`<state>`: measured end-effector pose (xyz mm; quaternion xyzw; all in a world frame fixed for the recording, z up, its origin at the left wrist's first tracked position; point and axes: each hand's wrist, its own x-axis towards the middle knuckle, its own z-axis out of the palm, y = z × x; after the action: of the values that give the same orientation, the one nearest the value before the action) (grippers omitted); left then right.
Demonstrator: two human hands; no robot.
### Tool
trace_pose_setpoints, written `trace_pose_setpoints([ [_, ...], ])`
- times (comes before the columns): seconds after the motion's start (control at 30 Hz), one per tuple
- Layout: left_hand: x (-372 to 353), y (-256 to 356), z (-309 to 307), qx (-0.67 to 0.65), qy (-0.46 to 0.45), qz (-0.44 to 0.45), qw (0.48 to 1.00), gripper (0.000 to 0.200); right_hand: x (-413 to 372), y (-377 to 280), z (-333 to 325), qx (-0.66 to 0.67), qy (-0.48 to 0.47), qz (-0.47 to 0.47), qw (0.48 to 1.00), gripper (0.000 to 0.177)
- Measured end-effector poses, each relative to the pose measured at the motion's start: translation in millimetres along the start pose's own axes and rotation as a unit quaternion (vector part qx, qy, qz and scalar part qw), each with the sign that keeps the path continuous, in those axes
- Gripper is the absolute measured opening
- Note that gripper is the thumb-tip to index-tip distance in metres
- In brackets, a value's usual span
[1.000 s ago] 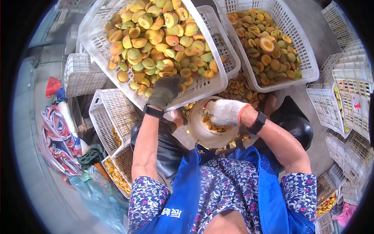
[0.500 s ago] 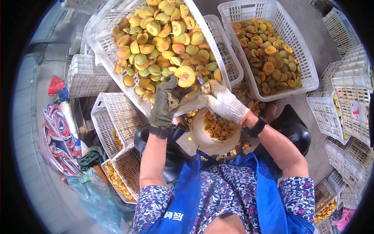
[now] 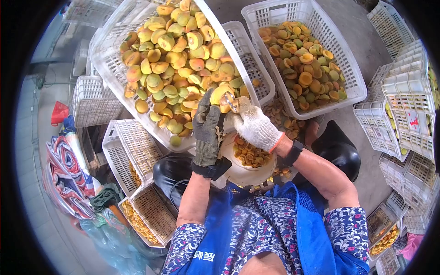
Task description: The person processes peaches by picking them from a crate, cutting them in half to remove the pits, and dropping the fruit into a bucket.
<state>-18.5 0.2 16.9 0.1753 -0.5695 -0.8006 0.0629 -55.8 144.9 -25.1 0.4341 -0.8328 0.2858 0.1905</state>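
Observation:
My left hand (image 3: 207, 130), in a dark grey glove, is closed around a halved peach (image 3: 219, 95) with its cut face turned to the right. In my white-gloved right hand (image 3: 256, 124) is a small pitting knife with a curved metal blade (image 3: 230, 102); its handle is hidden by my fingers. The blade touches the middle of the cut face. Both hands are at the near edge of a tilted white crate (image 3: 107, 64) full of peach halves (image 3: 176, 59). Below them stands a pale bucket (image 3: 245, 176) with orange-brown scraps (image 3: 252, 153) in it.
A second white crate (image 3: 355, 89) at the upper right holds pitted halves (image 3: 309, 68). Stacked crates (image 3: 410, 98) line the right side. More crates (image 3: 133, 142) stand at the left, near a striped sheet (image 3: 68, 167) and a clear plastic bag (image 3: 107, 243).
The metal blade has moved left onto the peach half's cut face, and the hands have come together. My left hand has turned more upright. The whole view has shifted slightly.

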Motion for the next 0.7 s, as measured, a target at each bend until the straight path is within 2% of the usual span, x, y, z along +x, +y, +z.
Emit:
trace_pose_setpoints([
  [0.1,2,-15,-8,-0.014,0.001,0.019,1.0,0.052,-1,-1,-1,0.019,-0.014,0.0,1.0,0.01],
  [0.2,6,-25,-14,0.024,0.009,0.02,0.999,0.051,-3,0,2,0.037,-0.023,0.009,0.999,0.011],
  [0.27,7,-27,-15,0.026,0.004,0.035,0.999,0.052,0,5,5,0.126,-0.076,0.022,0.989,0.016],
  [0.3,7,-27,-16,0.027,0.003,0.034,0.999,0.052,4,6,3,0.127,-0.075,0.023,0.989,0.016],
  [0.33,7,-26,-17,0.025,-0.009,0.026,0.999,0.052,8,8,0,0.291,-0.134,0.172,0.931,0.021],
  [0.37,9,-24,-20,0.022,-0.022,0.019,0.999,0.052,12,8,-5,0.439,-0.187,0.31,0.823,0.025],
  [0.4,15,-22,-27,0.022,-0.022,0.019,0.999,0.052,15,7,-13,0.439,-0.187,0.309,0.823,0.025],
  [0.47,29,-16,-47,-0.091,-0.069,-0.165,0.98,0.05,20,1,-26,0.466,-0.251,0.368,0.764,0.033],
  [0.5,17,1,-30,-0.172,-0.086,-0.092,0.977,0.044,18,-1,-21,0.469,-0.253,0.366,0.763,0.033],
  [0.53,15,3,-25,-0.171,-0.082,-0.093,0.977,0.044,13,-5,-15,0.473,-0.243,0.36,0.766,0.034],
  [0.6,18,5,-17,-0.08,-0.047,-0.123,0.988,0.043,9,-8,-6,0.475,-0.235,0.351,0.772,0.034],
  [0.63,14,7,-9,-0.004,-0.021,-0.096,0.995,0.045,8,-9,-3,0.473,-0.243,0.35,0.771,0.033],
  [0.7,18,-2,-12,-0.014,-0.014,-0.105,0.994,0.043,11,-8,-8,0.47,-0.251,0.35,0.77,0.032],
])
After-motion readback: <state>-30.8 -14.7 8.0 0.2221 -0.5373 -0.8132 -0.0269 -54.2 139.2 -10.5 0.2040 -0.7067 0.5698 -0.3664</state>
